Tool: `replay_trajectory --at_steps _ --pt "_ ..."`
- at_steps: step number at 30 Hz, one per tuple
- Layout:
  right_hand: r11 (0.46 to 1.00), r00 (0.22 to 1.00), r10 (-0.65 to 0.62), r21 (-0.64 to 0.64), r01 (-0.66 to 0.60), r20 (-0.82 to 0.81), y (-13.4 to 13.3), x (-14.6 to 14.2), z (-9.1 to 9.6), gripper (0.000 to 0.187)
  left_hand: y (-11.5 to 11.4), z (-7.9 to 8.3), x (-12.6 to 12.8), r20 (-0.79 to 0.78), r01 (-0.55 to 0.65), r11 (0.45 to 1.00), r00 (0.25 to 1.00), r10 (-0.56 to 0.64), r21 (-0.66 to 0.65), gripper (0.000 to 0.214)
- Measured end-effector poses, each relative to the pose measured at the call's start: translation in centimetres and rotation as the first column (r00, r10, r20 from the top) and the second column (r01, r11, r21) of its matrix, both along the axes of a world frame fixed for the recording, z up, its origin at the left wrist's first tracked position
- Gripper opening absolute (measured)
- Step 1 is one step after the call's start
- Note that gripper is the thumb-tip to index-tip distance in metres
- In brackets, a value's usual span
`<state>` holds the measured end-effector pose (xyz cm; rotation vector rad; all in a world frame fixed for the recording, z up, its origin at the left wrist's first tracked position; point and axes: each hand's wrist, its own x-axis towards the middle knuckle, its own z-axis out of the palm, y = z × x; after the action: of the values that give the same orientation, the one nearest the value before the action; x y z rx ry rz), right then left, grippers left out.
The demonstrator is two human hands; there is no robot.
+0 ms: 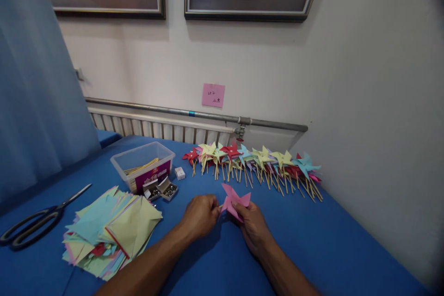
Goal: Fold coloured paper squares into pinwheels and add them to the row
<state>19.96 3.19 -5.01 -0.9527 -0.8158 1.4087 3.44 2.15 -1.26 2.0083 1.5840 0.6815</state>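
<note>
Pink paper pinwheel, sharply pointed, sits in right-hand fingers.

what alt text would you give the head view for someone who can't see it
The right hand pinches a pink pinwheel above a blue table, while the left hand holds a stick at it. Beyond is a row of colourful pinwheels; to the left are a paper pile, scissors and a plastic box.
</note>
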Motion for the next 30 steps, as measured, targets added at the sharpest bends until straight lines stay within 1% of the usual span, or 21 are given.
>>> replay_trajectory --at_steps 7,13,21,30 --pt "1.0 1.0 -0.022 -0.009 0.023 0.004 -0.05 -0.04 0.05 0.034 -0.04 0.1 -0.05 0.015 0.026 0.999 1.0 -0.026 0.022 0.017" --pt "1.0 1.0 -0.006 -0.01 0.006 0.001 -0.09 -0.08 0.2 0.032 -0.12 0.08 0.04 -0.004 0.011 1.0 1.0 -0.011 0.01 0.016" --pt "0.999 0.999 -0.032 -0.014 0.032 -0.006 0.06 -0.05 -0.11 0.037 -0.25 0.16 0.12 -0.028 0.022 1.0 0.999 -0.021 0.022 0.02" --pt "0.999 0.999 -0.047 -0.002 0.047 -0.006 0.12 -0.05 -0.14 0.034 -0.33 0.11 0.12 -0.031 0.02 0.999 0.999 -0.019 0.037 0.018"
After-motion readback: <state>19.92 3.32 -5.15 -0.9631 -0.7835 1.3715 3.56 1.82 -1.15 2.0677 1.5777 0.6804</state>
